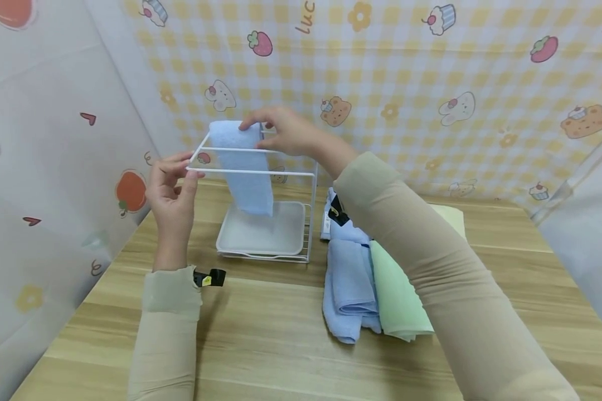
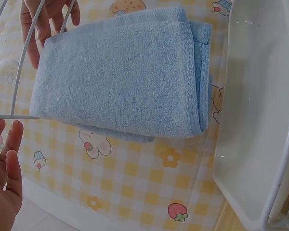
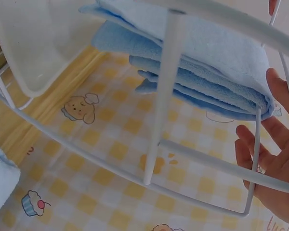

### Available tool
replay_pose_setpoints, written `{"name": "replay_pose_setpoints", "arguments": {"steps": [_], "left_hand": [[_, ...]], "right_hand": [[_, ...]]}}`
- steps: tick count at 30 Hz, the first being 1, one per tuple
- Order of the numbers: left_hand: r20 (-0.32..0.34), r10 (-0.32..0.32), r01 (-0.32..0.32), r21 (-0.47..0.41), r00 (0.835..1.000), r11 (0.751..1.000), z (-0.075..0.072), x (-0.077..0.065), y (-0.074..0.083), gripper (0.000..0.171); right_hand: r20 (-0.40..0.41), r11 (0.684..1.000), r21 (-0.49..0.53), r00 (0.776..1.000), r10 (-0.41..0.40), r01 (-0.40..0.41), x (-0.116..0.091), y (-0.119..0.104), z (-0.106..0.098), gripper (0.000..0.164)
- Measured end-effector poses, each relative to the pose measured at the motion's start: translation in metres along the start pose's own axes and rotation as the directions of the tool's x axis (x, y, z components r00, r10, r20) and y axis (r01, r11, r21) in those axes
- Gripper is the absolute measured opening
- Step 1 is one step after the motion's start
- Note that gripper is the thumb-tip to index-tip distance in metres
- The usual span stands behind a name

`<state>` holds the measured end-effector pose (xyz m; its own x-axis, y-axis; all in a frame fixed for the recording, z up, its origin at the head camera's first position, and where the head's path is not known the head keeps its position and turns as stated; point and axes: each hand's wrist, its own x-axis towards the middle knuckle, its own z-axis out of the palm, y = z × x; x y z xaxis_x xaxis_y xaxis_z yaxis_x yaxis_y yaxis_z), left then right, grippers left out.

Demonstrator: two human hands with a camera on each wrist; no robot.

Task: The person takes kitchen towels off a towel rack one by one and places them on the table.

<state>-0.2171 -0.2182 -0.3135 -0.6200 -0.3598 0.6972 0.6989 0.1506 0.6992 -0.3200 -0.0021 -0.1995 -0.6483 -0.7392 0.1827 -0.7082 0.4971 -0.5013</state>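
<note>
A light blue towel (image 1: 243,178) hangs folded over the rear top bars of a white wire rack (image 1: 261,172), its lower end above a white tray (image 1: 261,236). My left hand (image 1: 170,186) pinches the rack's front left top corner between thumb and fingers. At the towel's top right edge, my right hand (image 1: 288,131) grips the fold beside the bar, index finger on top and thumb lower. The right wrist view shows the towel's stacked layers (image 3: 207,82) and the fingers (image 3: 279,132) at its folded end.
Right of the rack lie folded blue towels (image 1: 351,278), one with a white label, and a light green cloth (image 1: 398,295). A pale yellow cloth (image 1: 451,217) shows partly behind my right sleeve. The wooden table (image 1: 271,345) meets a patterned backdrop (image 1: 381,72) behind and at left.
</note>
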Motion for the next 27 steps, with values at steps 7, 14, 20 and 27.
{"name": "replay_pose_setpoints", "arguments": {"steps": [7,14,20,27], "left_hand": [[0.001,0.010,-0.010,-0.012,1.000,1.000,0.0000,-0.0004,-0.0003,0.015],[-0.005,0.016,-0.016,-0.011,1.000,1.000,0.0004,0.0005,-0.0003,0.013],[-0.011,0.006,-0.006,0.028,1.000,1.000,-0.0007,-0.0020,-0.0007,0.012],[-0.004,0.013,-0.013,0.045,1.000,0.999,0.0003,0.0006,-0.0001,0.013]], "right_hand": [[-0.031,0.999,0.042,0.999,0.027,-0.026,0.0014,0.0052,0.0013,0.031],[-0.085,0.994,0.044,0.991,0.104,-0.100,0.0011,0.0068,0.0015,0.022],[-0.159,0.995,0.023,0.982,0.101,-0.099,-0.0026,0.0067,0.0034,0.014],[-0.266,0.999,-0.039,0.964,-0.015,0.005,-0.0068,0.0054,0.0034,0.010]]}}
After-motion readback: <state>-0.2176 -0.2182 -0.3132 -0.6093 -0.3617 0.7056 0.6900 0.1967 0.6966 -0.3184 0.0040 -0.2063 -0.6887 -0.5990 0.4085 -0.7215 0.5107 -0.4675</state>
